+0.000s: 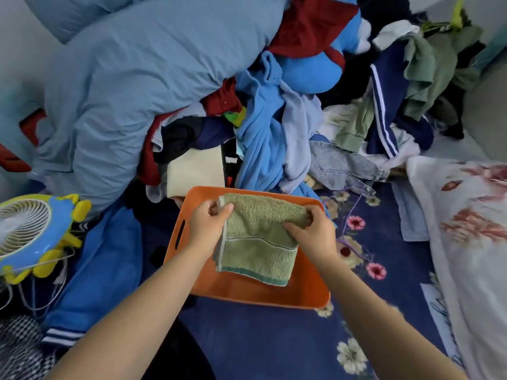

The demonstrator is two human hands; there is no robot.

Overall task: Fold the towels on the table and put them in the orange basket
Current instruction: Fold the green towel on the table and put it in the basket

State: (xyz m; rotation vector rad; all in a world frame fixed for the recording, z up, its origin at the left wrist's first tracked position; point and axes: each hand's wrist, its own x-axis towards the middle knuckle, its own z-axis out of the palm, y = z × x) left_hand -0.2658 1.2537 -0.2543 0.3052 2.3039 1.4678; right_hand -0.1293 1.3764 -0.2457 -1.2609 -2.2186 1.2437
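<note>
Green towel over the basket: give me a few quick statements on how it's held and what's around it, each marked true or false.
1. Both hands hold the green towel. True: the left hand and the right hand each have a grip on its upper fold.
2. The towel is spread out flat, unfolded. False: it is folded into layers and hangs from the hands.
3. The towel is above the orange basket. True.
4. The basket is already full of folded towels. False: no other towel shows in it.
5. A small fan sits to the left of the basket. True.
</note>
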